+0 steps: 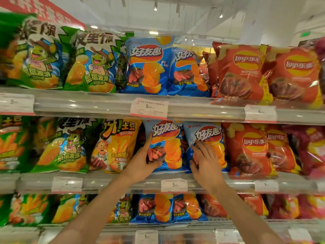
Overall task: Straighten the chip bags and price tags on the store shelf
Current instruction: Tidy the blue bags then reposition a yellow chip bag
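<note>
Middle shelf [112, 180] | our left hand [142, 166] grips left blue chip bag [167, 147] | right hand [204, 161] lies flat-fingered on right blue chip bag [209, 138] | advice: we square both upright, labels forward, above price tag [174, 185] between our wrists.

Ceiling: white ceiling [202, 13], with small bright spot lights [155, 8].
Wall: white, at the upper right.
Sign: green lit sign [305, 34], high on the right.
Banner: red banner [44, 10] with blurred white lettering, upper left.
</note>
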{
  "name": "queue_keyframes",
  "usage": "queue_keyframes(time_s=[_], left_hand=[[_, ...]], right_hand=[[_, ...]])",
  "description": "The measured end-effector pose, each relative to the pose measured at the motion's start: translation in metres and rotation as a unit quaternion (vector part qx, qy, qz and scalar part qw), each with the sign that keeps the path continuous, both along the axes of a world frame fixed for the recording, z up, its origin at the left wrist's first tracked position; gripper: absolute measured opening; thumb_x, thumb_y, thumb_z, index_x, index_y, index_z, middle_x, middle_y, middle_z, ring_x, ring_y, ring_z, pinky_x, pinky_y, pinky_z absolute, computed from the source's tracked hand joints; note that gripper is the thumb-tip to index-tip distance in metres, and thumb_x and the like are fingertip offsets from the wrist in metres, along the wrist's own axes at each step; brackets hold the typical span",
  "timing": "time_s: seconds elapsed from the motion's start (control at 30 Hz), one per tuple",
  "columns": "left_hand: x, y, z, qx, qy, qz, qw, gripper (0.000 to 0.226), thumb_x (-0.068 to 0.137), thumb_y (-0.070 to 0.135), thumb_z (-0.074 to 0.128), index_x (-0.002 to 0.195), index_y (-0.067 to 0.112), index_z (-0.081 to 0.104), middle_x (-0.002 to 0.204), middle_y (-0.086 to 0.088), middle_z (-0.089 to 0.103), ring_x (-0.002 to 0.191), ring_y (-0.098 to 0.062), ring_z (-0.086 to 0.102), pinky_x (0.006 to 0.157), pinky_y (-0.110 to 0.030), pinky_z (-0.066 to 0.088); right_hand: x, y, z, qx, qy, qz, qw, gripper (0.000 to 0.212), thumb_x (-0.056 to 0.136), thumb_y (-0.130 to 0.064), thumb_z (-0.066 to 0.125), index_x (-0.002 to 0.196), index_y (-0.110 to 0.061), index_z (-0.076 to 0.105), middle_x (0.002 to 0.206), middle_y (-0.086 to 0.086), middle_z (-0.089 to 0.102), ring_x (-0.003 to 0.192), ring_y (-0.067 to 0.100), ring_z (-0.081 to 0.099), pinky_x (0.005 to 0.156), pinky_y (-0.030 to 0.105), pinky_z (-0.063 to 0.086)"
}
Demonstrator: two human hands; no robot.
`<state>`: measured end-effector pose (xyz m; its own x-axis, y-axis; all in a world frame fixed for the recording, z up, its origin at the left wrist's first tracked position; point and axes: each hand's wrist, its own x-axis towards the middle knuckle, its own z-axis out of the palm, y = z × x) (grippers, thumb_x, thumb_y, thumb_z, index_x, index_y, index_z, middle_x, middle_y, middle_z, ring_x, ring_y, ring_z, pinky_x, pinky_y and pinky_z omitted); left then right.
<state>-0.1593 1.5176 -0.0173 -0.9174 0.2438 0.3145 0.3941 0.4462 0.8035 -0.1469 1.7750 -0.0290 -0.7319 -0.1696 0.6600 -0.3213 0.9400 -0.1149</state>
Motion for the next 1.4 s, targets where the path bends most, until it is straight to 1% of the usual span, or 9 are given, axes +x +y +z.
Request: queue_keyframes(time_s=[0.2,0.33,0.53,0.7,0.87,1.03,1.13,1.3,1.4], left_hand=[[0.023,0.008,-0.003,-0.063,0.132,0.084,0.986,0.087,0.090,0.043,0.067,0.155,0.043,0.008,0.145,0.013,0.041,0.133,-0.003,0.037,0.104,-0.021,0.036],[0.038,0.003,-0.013,-0.064,0.123,0.122,0.983,0.075,0.092,0.040,0.065,0.154,0.036,0.023,0.157,0.004,0.032,0.144,-0.013,0.030,0.115,-0.040,0.035],[0.083,-0.011,-0.027,-0.056,0.111,0.119,0.985,0.059,0.096,0.032,0.061,0.149,0.029,0.036,0.149,0.011,0.037,0.138,-0.007,0.034,0.114,-0.039,0.036],[0.113,-0.042,-0.036,-0.050,0.119,0.138,0.982,0.055,0.096,0.038,0.059,0.147,0.033,0.039,0.145,0.018,0.042,0.131,0.004,0.037,0.106,-0.016,0.032],[0.132,-0.101,-0.056,0.032,0.066,0.144,0.987,0.053,0.093,0.040,0.062,0.142,0.044,0.042,0.132,0.021,0.053,0.118,0.002,0.052,0.099,-0.030,0.048],[0.149,-0.184,-0.072,0.060,0.017,0.128,0.990,0.049,0.092,0.035,0.064,0.133,0.051,0.041,0.127,0.018,0.057,0.107,0.005,0.057,0.092,-0.031,0.053],[0.154,-0.240,-0.077,0.055,0.006,0.118,0.992,0.053,0.088,0.048,0.058,0.138,0.050,0.038,0.129,0.022,0.054,0.103,0.006,0.059,0.082,-0.022,0.054],[0.152,-0.303,-0.068,-0.005,0.021,0.130,0.991,0.061,0.086,0.052,0.056,0.144,0.036,0.042,0.126,0.016,0.056,0.100,0.002,0.062,0.089,-0.032,0.055],[0.146,-0.318,-0.059,-0.029,0.032,0.124,0.991,0.053,0.092,0.041,0.060,0.141,0.037,0.042,0.122,0.017,0.058,0.101,0.001,0.060,0.088,-0.035,0.055]], right_hand=[[0.011,-0.003,0.003,-0.074,-0.022,0.029,0.997,0.045,0.091,-0.024,0.065,0.133,-0.010,0.059,0.147,0.011,0.049,0.138,0.030,0.041,0.115,0.045,0.036],[0.032,-0.010,-0.002,-0.173,-0.045,0.047,0.983,0.041,0.095,-0.030,0.063,0.132,-0.014,0.058,0.146,0.005,0.049,0.136,0.023,0.042,0.114,0.037,0.034],[0.068,-0.028,-0.017,-0.248,-0.070,0.071,0.964,0.046,0.098,-0.036,0.056,0.140,-0.019,0.051,0.153,-0.003,0.041,0.142,0.014,0.034,0.118,0.038,0.031],[0.097,-0.052,-0.034,-0.240,-0.118,0.039,0.963,0.049,0.098,-0.040,0.053,0.143,-0.022,0.049,0.156,-0.003,0.035,0.146,0.013,0.028,0.116,0.024,0.020],[0.124,-0.090,-0.051,-0.271,-0.106,0.010,0.957,0.056,0.092,-0.052,0.048,0.138,-0.021,0.054,0.149,-0.005,0.046,0.140,0.015,0.039,0.114,0.028,0.031],[0.147,-0.149,-0.077,-0.312,-0.154,-0.016,0.937,0.048,0.095,-0.052,0.048,0.138,-0.032,0.050,0.131,-0.007,0.054,0.108,0.012,0.060,0.086,0.039,0.057],[0.159,-0.190,-0.083,-0.324,-0.188,-0.046,0.926,0.051,0.095,-0.044,0.051,0.143,-0.026,0.047,0.131,-0.009,0.054,0.095,-0.001,0.060,0.068,0.017,0.053],[0.169,-0.232,-0.082,-0.298,-0.192,-0.076,0.932,0.041,0.089,-0.054,0.050,0.126,-0.036,0.048,0.138,-0.008,0.055,0.086,0.001,0.064,0.068,0.028,0.057],[0.167,-0.235,-0.072,-0.268,-0.187,-0.084,0.941,0.048,0.092,-0.051,0.051,0.134,-0.028,0.051,0.125,-0.010,0.061,0.080,-0.006,0.061,0.060,0.017,0.051]])
